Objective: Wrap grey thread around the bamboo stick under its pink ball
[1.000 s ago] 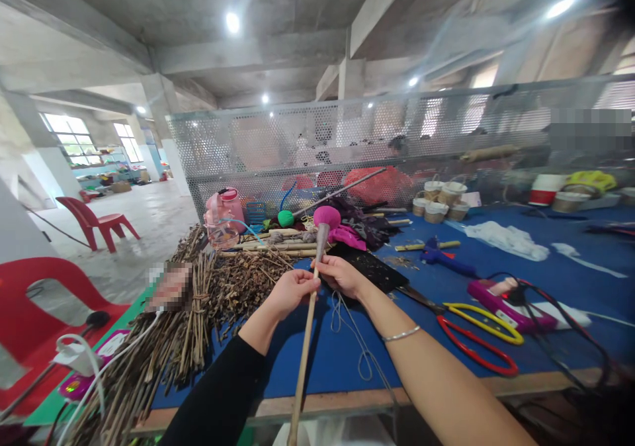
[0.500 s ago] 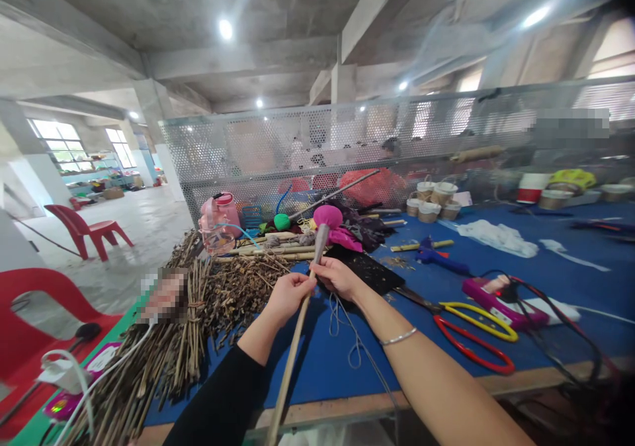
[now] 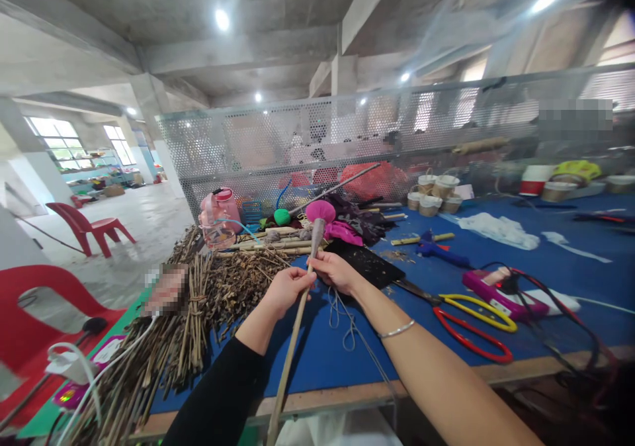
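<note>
Our left hand (image 3: pixel 285 292) and our right hand (image 3: pixel 338 271) each close thumb and fingers in a small pinch, and both have hold of one slender wooden stick (image 3: pixel 292 350). It is directly between them, above the blue surface (image 3: pixel 337 366). Its long axis runs from the near edge, below us, towards the far side, leaning slightly right at the far end. Our right hand is the nearer one to that far end, pinching at the base of a grey wrapped section (image 3: pixel 317 235); our left hand grips bare wood just on the near side of it. Past the grey wrapping sits one round magenta head (image 3: pixel 320 210), which seems joined to the stick, though we cannot see the join.

Counting around us: one length of grey cord (image 3: pixel 353 332) lies looped below our right hand, and we cannot tell whether it meets the wrapping. To the right are one pair of scissors (image 3: pixel 433 299) with a red and a yellow handle, and one blue tool (image 3: pixel 436 253). At the far right, five small pots (image 3: pixel 446 185) cluster together. One green ball (image 3: pixel 282 217) sits far left of the magenta head. Dried stems (image 3: pixel 143 373), too many to count, heap on the left.
</note>
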`<state>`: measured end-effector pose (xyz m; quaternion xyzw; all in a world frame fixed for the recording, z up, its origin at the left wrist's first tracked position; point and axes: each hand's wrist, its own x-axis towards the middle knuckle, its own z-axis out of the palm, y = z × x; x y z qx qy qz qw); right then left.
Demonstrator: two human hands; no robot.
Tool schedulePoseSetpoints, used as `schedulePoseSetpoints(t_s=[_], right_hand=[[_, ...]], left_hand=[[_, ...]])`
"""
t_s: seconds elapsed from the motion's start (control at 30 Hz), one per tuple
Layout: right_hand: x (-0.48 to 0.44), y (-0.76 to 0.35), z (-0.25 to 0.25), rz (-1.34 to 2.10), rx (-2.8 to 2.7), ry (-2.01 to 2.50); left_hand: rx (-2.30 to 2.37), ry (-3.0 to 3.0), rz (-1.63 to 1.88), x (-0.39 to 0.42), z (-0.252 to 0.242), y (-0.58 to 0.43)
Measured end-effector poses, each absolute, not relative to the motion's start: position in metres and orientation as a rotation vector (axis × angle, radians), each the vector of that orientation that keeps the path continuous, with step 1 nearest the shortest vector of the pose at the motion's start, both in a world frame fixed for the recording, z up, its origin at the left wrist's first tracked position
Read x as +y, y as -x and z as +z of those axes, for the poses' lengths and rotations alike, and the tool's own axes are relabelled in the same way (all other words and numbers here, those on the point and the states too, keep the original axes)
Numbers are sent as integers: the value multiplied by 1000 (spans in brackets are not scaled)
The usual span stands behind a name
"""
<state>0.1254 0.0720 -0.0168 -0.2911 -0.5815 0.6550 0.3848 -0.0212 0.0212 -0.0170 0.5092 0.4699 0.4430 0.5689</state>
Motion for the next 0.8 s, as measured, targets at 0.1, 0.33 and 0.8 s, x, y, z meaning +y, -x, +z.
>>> schedulePoseSetpoints(t_s=[0.1,0.33,0.8], right_hand=[[75,-128,-20,1727,-1451,698],[77,-132,-22,1775,-1494,698],[74,-132,-15,1803,-1425,684]], left_hand=[[979,-1042,929,20,-12,25],[901,-1080,911,19,-14,22],[882,-1075,1021,21,-10,25]])
